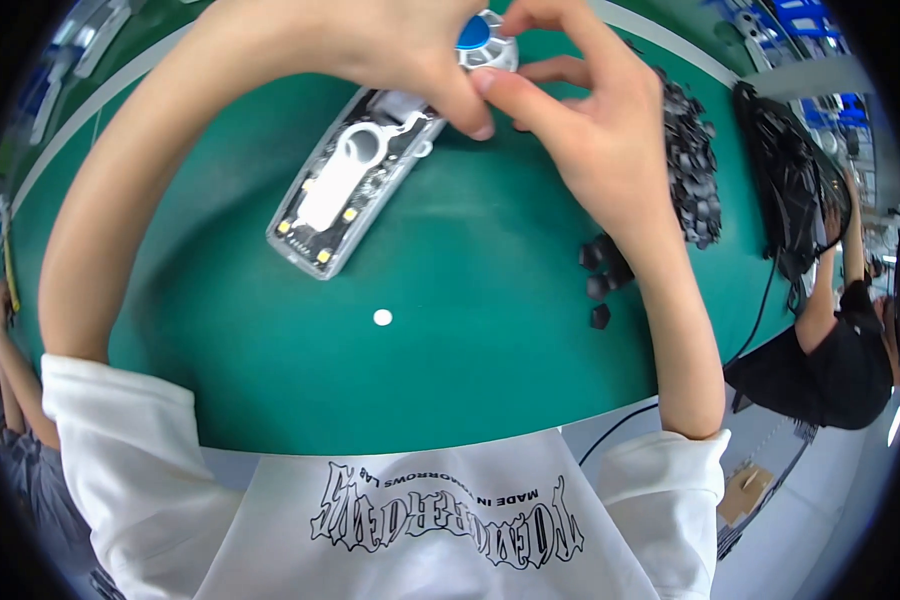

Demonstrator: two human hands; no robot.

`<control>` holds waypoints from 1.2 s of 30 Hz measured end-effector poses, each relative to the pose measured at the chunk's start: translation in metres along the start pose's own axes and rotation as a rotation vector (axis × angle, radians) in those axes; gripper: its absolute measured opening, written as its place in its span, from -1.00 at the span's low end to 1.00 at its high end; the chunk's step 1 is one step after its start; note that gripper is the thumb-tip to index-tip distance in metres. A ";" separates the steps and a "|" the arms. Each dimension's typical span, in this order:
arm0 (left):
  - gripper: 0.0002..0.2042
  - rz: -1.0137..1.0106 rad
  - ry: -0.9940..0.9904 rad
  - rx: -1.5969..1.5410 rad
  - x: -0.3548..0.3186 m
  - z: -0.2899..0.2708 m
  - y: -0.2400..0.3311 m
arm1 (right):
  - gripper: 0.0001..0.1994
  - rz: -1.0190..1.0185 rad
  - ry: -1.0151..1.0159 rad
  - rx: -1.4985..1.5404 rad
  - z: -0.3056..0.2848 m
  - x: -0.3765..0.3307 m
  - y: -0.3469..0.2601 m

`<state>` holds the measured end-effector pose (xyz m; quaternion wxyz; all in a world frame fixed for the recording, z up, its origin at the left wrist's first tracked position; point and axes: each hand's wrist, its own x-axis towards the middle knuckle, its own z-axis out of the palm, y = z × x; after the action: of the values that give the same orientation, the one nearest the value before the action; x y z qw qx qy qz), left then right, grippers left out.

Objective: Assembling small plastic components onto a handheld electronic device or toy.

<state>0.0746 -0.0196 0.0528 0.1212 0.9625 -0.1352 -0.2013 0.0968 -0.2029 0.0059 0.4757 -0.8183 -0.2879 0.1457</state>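
Note:
A long clear plastic case [305,235] with a dark circuit board, small yellow squares and a white ringed piece inside slants across the green table. My left hand [410,50] is closed over its far end, thumb pointing down to the right. Just beyond is a round white part with a blue centre [475,35]; whether it joins the case is hidden by my left hand. My right hand [595,110] pinches this round part's right rim between thumb and index finger, the other fingers curled. A small white disc [382,317] lies nearer me on the table.
A heap of small black pieces [692,170] lies right of my right wrist, with several loose black pieces [598,288] beside my forearm. Farther right are a black bag-like bundle [785,190] and a cable. Other people sit at both sides.

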 end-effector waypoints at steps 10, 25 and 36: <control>-0.61 0.076 0.068 -0.017 -0.001 0.000 -0.002 | 0.08 -0.034 -0.194 0.020 0.001 0.012 -0.009; -0.25 -0.037 0.251 -0.278 -0.049 0.018 -0.005 | -0.67 -0.076 0.165 -0.324 -0.086 -0.045 0.014; -0.67 0.268 0.743 -0.344 -0.055 0.054 -0.002 | -0.51 -0.361 0.097 -0.386 -0.010 -0.020 0.004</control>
<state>0.0042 -0.0107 0.0236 0.3453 0.9094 -0.1709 0.1568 0.0873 -0.2235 0.0070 0.3422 -0.8353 -0.4285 -0.0385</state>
